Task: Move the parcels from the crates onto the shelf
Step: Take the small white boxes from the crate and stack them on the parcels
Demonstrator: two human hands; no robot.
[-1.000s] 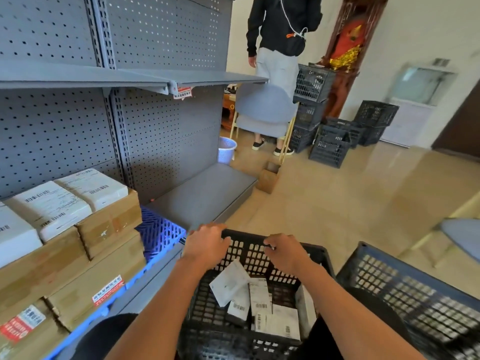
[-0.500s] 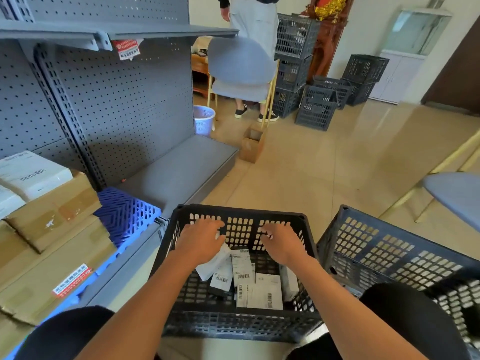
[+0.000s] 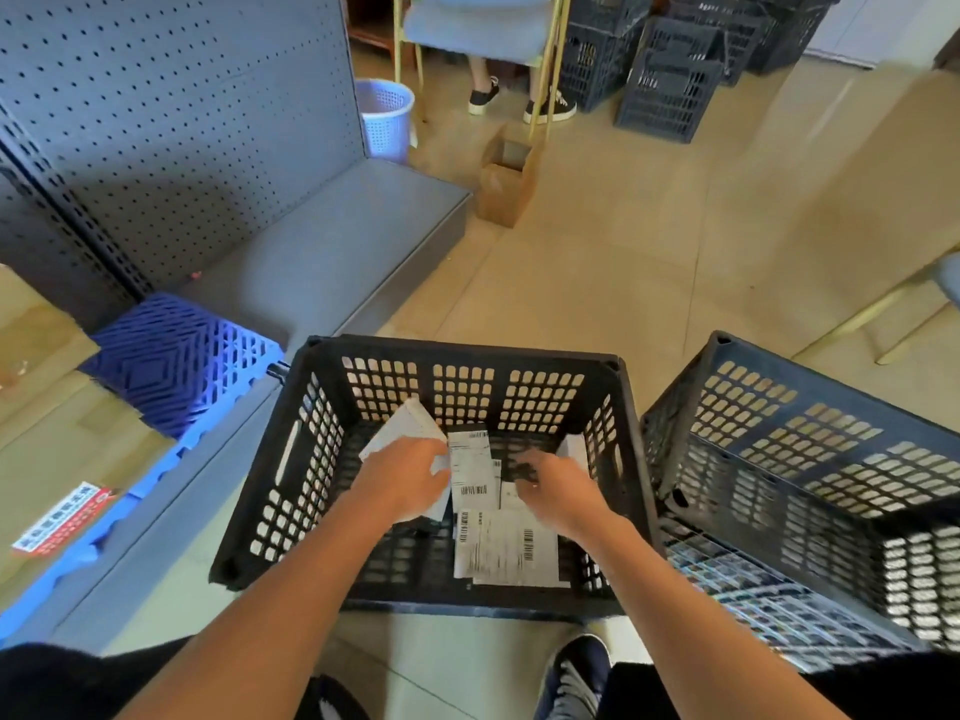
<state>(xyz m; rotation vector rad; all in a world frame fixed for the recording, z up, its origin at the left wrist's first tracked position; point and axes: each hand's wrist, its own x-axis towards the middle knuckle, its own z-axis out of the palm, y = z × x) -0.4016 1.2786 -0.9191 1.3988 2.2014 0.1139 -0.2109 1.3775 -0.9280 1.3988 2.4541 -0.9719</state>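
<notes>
Nearest the camera, a dark blue sneaker with pale laces (image 3: 574, 678) stands on the beige tiled floor (image 3: 597, 262) just below the black slatted plastic crate (image 3: 618, 407). Both forearms reach down into that crate. The left hand (image 3: 400, 483) lies on a tilted white padded parcel (image 3: 402, 431), fingers curled over its lower edge – whether it truly grips is blurred, so I cannot tell. The right hand (image 3: 558, 491) hovers with fingers bent among the parcels; its grip is likewise unclear. Between the hands stands a narrow white parcel with a barcode label (image 3: 470, 470), and below it lies a flat white labelled parcel (image 3: 506, 550), all on the crate's bottom. A further white parcel (image 3: 574, 452) leans against the right wall.

Just to the right sits a second dark slatted crate (image 3: 810, 459), tilted.

To the left is the grey metal bottom shelf (image 3: 337, 236) with its perforated back panel (image 3: 182, 122) – a blue plastic lattice pallet (image 3: 176, 356) lies on it, beside brown cardboard boxes (image 3: 47, 433).

Farther off stand a small open cardboard box (image 3: 506, 187), a pale lavender mesh wastebasket (image 3: 387, 116), a chair with yellow legs (image 3: 478, 23), another person's dark shoes (image 3: 550, 103), and stacked dark crates (image 3: 670, 90).
</notes>
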